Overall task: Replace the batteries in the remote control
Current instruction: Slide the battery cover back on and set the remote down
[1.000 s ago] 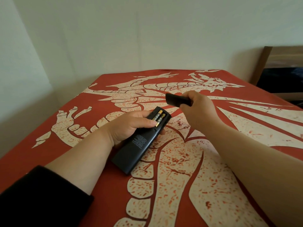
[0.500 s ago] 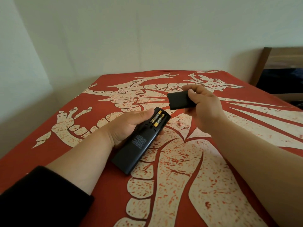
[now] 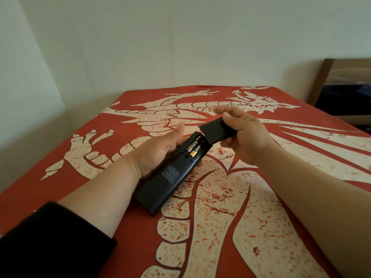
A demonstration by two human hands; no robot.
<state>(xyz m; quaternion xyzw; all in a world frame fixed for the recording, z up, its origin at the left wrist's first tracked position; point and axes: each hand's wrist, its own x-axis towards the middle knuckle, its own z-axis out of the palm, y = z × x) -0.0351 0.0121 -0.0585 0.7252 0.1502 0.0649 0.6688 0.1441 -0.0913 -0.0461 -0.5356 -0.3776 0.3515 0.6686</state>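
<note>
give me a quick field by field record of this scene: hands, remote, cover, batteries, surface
left hand: cradles the remote from below, thumb raised
right hand: grip closed on the battery cover
remote: black, back side up, compartment open at its far end
battery cover: black, off the remote, held tilted, its near edge at the open compartment's far end
batteries: two, side by side in the compartment, gold and black
surface: red cloth with a white dragon print
task state: cover not yet fitted
</note>
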